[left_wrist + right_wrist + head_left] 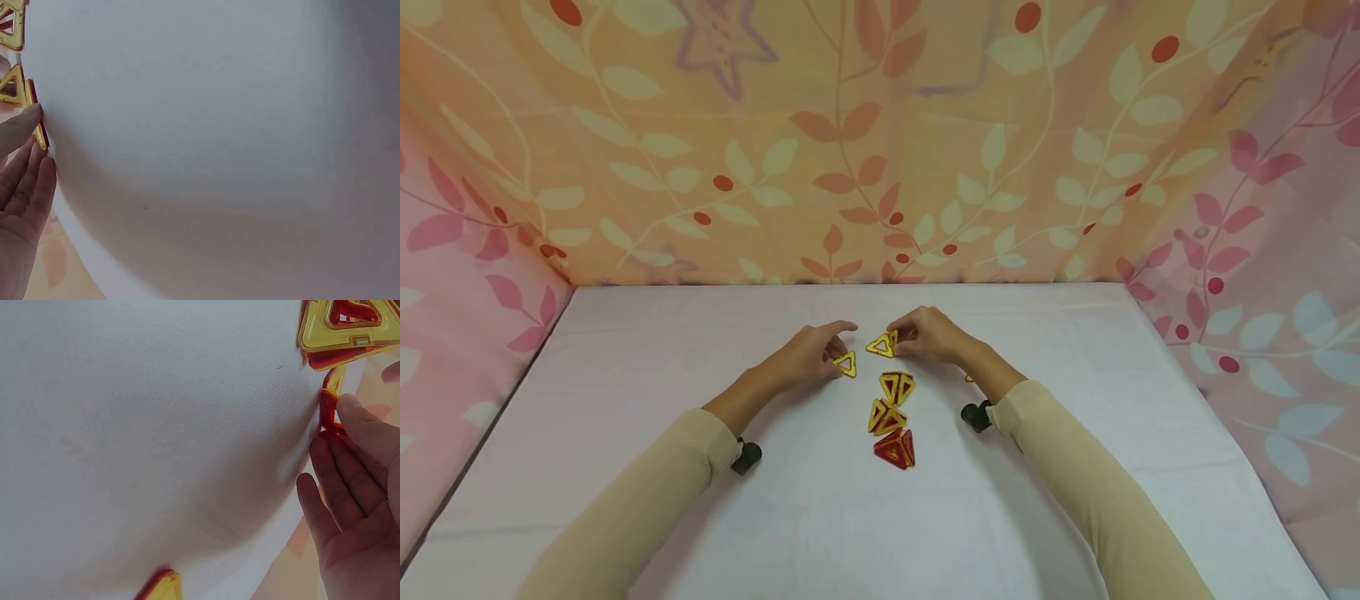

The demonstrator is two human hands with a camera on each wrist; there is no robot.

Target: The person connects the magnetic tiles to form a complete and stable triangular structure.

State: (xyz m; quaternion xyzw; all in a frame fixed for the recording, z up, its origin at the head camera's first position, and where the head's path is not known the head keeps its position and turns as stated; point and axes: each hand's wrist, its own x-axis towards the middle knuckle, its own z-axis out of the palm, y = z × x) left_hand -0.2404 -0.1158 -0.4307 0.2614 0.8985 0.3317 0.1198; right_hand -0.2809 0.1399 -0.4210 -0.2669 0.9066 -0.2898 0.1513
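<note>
In the head view my left hand [808,354] pinches a yellow triangular tile [847,364] by its left side, the index finger stretched out above it. The left wrist view has this tile [41,134] almost edge-on between thumb and fingers, with red along one edge. My right hand [928,333] pinches a pair of joined triangular tiles [881,345], yellow towards the head camera. From the right wrist, a red side of a held tile [326,412] shows at the thumb tip. A small gap separates the two hands' tiles.
Nearer me, a column of small pyramid-like tile clusters runs down the white table [700,517]: a yellow one [897,387], another yellow one [887,417] and a red one [895,450]. Another yellow tile [969,379] is mostly hidden behind my right wrist. A patterned curtain [850,167] hangs behind.
</note>
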